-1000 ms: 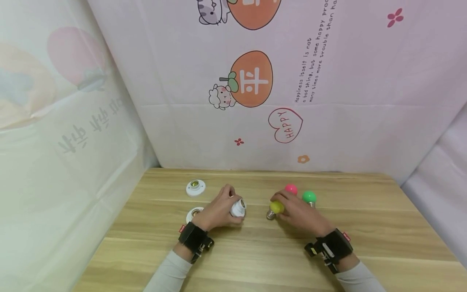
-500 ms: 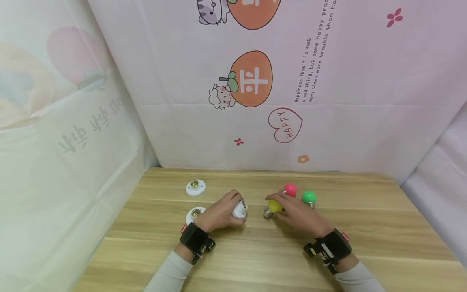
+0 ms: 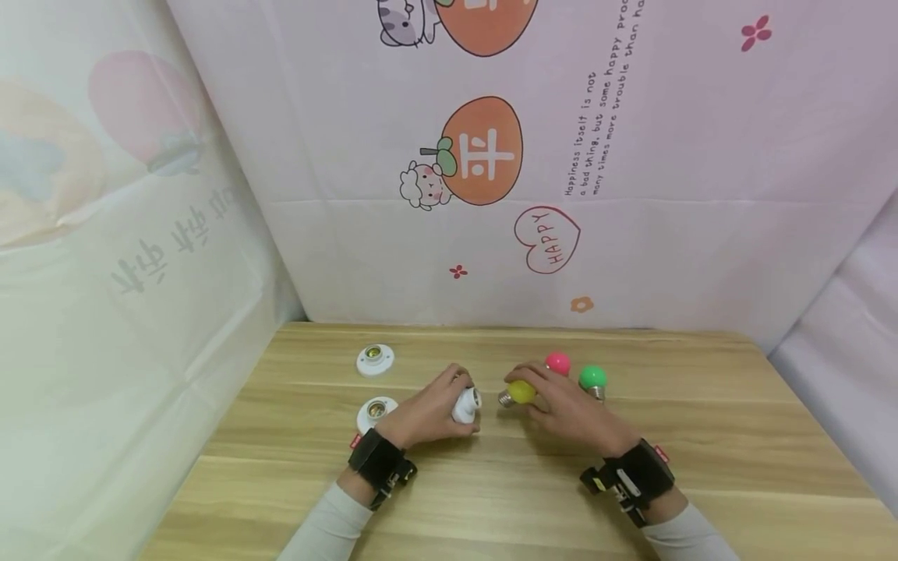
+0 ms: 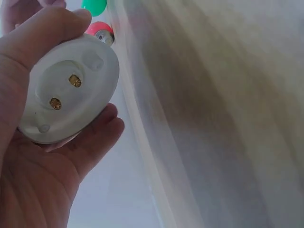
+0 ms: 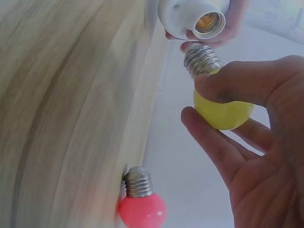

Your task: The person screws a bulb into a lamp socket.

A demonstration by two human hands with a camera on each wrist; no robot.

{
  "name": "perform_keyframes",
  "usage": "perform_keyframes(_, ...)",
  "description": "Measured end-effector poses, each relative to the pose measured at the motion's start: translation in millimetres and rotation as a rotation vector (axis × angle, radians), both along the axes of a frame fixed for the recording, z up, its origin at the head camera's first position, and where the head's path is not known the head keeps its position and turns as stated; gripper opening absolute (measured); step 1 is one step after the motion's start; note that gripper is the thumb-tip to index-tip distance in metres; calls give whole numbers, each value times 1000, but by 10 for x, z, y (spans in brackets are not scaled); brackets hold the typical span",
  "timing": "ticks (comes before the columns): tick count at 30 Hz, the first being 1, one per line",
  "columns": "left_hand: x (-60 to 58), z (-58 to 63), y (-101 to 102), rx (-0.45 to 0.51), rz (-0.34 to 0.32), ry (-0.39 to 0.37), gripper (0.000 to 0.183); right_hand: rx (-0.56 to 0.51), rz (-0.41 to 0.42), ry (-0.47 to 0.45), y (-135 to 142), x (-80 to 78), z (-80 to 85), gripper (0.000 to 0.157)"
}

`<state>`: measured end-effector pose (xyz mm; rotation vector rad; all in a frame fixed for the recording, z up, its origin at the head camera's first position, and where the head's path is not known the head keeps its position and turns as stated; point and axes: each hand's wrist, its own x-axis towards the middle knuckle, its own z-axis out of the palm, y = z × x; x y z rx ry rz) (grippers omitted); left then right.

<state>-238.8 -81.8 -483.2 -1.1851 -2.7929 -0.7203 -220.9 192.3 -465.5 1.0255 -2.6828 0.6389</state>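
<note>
My left hand (image 3: 431, 409) grips a white lamp socket (image 3: 466, 406) by its round base, its opening tipped toward the right. In the left wrist view the underside of the socket (image 4: 71, 90) shows two brass screws. My right hand (image 3: 571, 405) pinches a yellow light bulb (image 3: 521, 391) by its globe, thumb on one side and fingers on the other. The bulb's metal screw end points left at the socket's opening, with a small gap between. In the right wrist view the yellow bulb (image 5: 221, 107) lies close below the brass-lined socket mouth (image 5: 207, 24).
Two more white sockets stand on the wooden table (image 3: 456, 499) at the left: a far socket (image 3: 375, 360) and a nearer socket (image 3: 376, 413), partly behind my left wrist. Beyond my right hand lie a pink bulb (image 3: 558, 363) and a green bulb (image 3: 592, 378). A printed cloth (image 3: 351, 234) hangs behind.
The yellow bulb has moved left and its screw end has swung up from pointing down-left to nearly level. The held socket has shifted slightly right and tilted further toward the bulb.
</note>
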Motion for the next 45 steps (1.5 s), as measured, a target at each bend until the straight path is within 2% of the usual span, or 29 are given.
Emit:
perform_keyframes(4,20,20,24,-7,-17,23,55,-21,38,17,-19,7,23,53)
perform_keyframes(16,58,41,73,8,-53,26,56,-61,71,98,-99,48,25,52)
perform_keyframes(22,65,38,80,4,-65,48,55,-79,111,103,-118,53,29,53)
perform_keyframes(33,84,77,97,5,-79,41,55,-63,168,103,-142,77,62,64)
perform_keyframes(45,97,86,104,3,-84,36,53,-54,104,61,-158,120,68,63)
